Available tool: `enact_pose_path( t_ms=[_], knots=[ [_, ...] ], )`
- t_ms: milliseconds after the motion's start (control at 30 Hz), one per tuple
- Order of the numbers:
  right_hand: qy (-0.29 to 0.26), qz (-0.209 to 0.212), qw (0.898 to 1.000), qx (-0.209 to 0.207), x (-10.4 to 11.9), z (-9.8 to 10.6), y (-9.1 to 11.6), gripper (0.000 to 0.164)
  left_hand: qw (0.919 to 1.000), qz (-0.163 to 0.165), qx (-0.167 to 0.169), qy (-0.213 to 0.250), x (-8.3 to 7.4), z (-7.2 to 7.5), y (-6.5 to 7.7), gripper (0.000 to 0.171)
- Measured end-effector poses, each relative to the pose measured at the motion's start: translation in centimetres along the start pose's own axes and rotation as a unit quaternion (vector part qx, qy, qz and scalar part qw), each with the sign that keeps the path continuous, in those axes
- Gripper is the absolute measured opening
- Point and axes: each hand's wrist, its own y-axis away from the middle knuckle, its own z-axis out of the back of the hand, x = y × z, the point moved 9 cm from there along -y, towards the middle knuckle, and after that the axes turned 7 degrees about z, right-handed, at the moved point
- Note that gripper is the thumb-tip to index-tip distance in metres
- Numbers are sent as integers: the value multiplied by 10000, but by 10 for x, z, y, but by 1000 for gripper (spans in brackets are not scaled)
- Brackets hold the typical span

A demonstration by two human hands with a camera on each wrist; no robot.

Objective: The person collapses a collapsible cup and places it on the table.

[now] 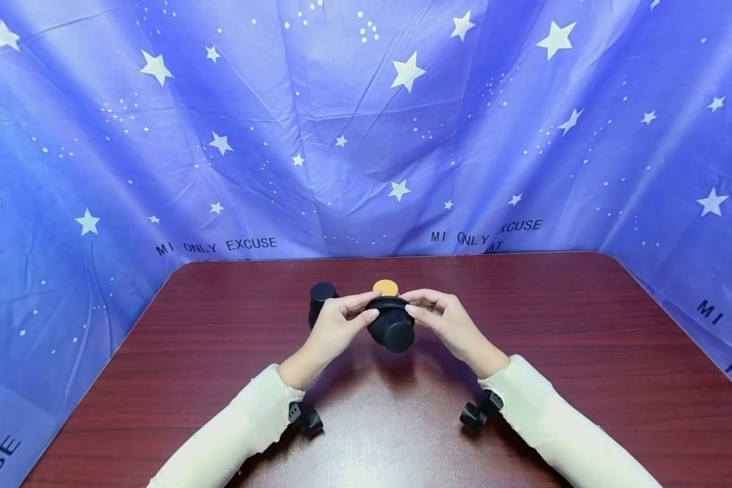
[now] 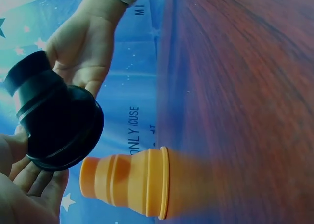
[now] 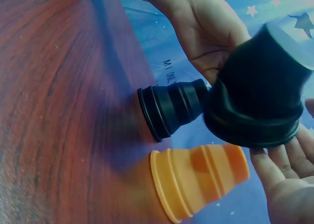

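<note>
Both hands hold a black collapsible cup (image 1: 390, 327) above the table. My left hand (image 1: 337, 327) pinches the wide rim on one side between thumb and fingers. My right hand (image 1: 454, 327) pinches the same rim opposite. The cup's narrow end points toward me and sits skewed to the rim, as the left wrist view shows. Just beyond it an orange collapsible cup (image 3: 198, 180) stands upside down on its rim. Another black cup (image 3: 172, 106) stands inverted to the left, partly behind my left hand in the head view.
The dark red wooden table (image 1: 585, 325) has rounded far corners. A blue curtain (image 1: 366, 135) with white stars and lettering hangs behind it and at both sides. Small black devices (image 1: 305, 419) are strapped at both wrists, below the white sleeves (image 1: 244, 413).
</note>
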Motion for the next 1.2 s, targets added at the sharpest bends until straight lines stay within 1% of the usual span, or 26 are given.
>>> enact_pose_path(
  t_ms=[67, 133, 200, 267, 367, 433, 567, 633, 733, 900, 1000, 1133, 1200],
  knots=[
    [575, 3, 9983, 38, 2, 0, 0, 24, 9998, 37, -65, -172, 2, 0, -1, 34],
    [1056, -47, 9944, 43, 2, 0, 0, 25, 9994, 41, -132, -308, 3, 1, -1, 34],
    [1324, -147, 9911, 74, 1, -1, 0, 26, 9991, 20, -139, -407, 4, 1, -1, 34],
    [1446, -229, 9892, 97, 0, -2, 0, 25, 9987, -35, -128, -489, 3, 0, -1, 34],
    [1568, -234, 9873, 146, -2, -5, 2, 23, 9982, -121, -46, -579, 2, -2, -1, 34],
    [1659, -157, 9858, 219, -1, -7, 2, 23, 9976, -198, 1, -667, 0, -4, 0, 33],
    [1730, -115, 9841, 383, -1, -12, 3, 22, 9944, -468, 118, -941, -5, -10, 2, 31],
    [1744, -121, 9836, 452, -1, -14, 3, 23, 9924, -574, 110, -1079, -8, -11, 4, 30],
    [1755, -171, 9829, 524, -2, -15, 3, 24, 9905, -650, 122, -1204, -10, -12, 5, 30],
    [1754, -222, 9827, 559, -4, -16, 4, 24, 9887, -688, 109, -1325, -9, -13, 5, 30],
    [1750, -217, 9828, 540, -4, -16, 4, 22, 9902, -688, 170, -1202, -8, -14, 6, 30],
    [1674, -197, 9846, 466, -4, -14, 4, 21, 9948, -562, 358, -776, -7, -14, 5, 30],
    [1633, -151, 9856, 418, -3, -12, 3, 20, 9957, -540, 411, -631, -7, -12, 4, 32]
  ],
)
